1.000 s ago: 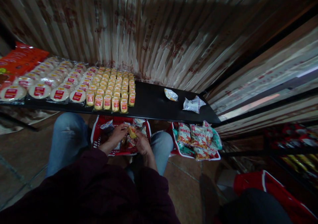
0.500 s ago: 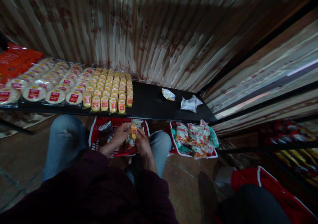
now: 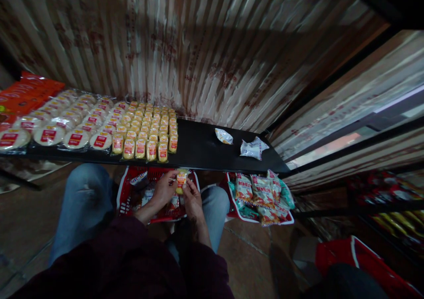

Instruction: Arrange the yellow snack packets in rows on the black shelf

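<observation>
Between my two hands is a small wrapped snack cake [image 3: 181,181], yellow with a red and white label, held upright over a red basket [image 3: 124,188]. My left hand [image 3: 164,187] pinches its left side. On its right side, the fingers of my right hand [image 3: 192,196] close around the lower edge. Several packets lie in the basket below, partly hidden by my hands. Rows of similar yellow snack cakes [image 3: 140,148] stand on the black shelf [image 3: 198,151] above, beside rows of round, flat wrapped cakes [image 3: 49,135].
Orange bags [image 3: 33,91] lie at the shelf's left end. A small white packet [image 3: 224,136] and a silvery packet [image 3: 253,148] rest toward its right. A second basket [image 3: 233,204] holds several snack bags. Another red basket [image 3: 334,252] stands at lower right, near a dark-clothed knee.
The view has tilted slightly, so the shelf and baskets sit lower in the picture. Both hands still hold the snack cake, its label now turned more squarely toward me.
</observation>
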The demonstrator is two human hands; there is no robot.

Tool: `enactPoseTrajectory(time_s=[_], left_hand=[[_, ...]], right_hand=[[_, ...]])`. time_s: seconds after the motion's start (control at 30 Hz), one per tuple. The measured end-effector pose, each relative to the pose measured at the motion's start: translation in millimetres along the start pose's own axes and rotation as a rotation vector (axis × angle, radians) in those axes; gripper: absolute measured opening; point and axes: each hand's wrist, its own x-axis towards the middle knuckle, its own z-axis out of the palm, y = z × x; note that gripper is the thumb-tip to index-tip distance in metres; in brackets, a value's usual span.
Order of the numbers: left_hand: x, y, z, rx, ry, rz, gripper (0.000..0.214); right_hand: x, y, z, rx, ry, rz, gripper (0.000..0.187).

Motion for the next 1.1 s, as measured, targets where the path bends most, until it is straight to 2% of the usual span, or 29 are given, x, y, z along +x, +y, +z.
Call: enactPoseTrajectory(time_s=[0.2,0.5,0.83,0.97,1.1], left_hand=[[3.2,-4.3,-1.0,0.079,0.082,0.104,0.034],[9.4,0.0,0.2,0.128,0.177,0.206,0.034],[13.0,15.6,-2.3,0.15,0.14,0.242,0.046],[16.8,18.5,-3.7,0.257,0.151,0.319,0.047],[18.4,18.4,-8.2,0.422,0.143,0.456,0.048]], right_hand=[[6.1,1.0,2.4,-0.066,-0.035,-0.048,0.039],[16.0,-15.3,19.7,-0.133,-0.047,-0.141,0.035],[42.7,-26.7,37.1,-0.243,-0.084,-0.238,0.037],[56.7,-28.2,41.2,-0.295,-0.087,-0.282,0.037],[71.0,-27.6,45.1,-0.38,-0.052,-0.351,0.032]])
